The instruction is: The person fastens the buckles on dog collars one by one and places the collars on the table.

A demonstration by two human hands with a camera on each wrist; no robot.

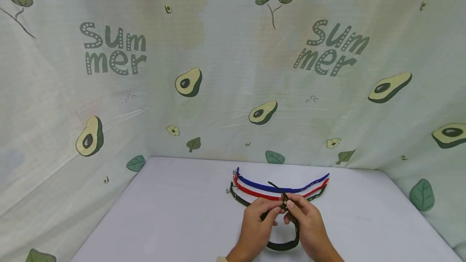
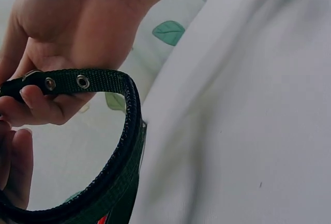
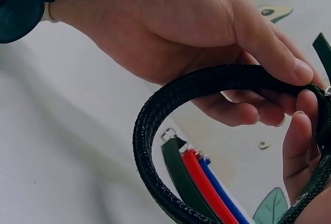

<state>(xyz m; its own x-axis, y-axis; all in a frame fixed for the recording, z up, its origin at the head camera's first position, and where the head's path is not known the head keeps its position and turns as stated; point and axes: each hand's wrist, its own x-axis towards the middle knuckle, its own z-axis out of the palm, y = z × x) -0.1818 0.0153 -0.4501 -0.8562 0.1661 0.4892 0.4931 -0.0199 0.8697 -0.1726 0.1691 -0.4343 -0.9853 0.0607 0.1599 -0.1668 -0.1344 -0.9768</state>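
A dark green webbing collar (image 1: 284, 247) is bent into a loop between both hands. My left hand (image 1: 255, 221) pinches it near the top of the loop. From the other side, my right hand (image 1: 309, 223) grips the collar with thumb and fingers close to the buckle area. A loose strap end (image 1: 275, 186) sticks up past the fingertips. Metal eyelets (image 2: 83, 81) line the strap beside the left fingers in the left wrist view. A thick padded band (image 3: 142, 136) forms the loop's lower curve in the right wrist view. Fingers partly hide the buckle.
Beyond the hands, a blue collar (image 1: 269, 186), a red collar (image 1: 255, 192) and another green collar (image 1: 241, 200) lie side by side on the white table (image 1: 164, 213). Their buckles are at the left. A printed cloth (image 1: 225, 51) hangs behind and at the sides.
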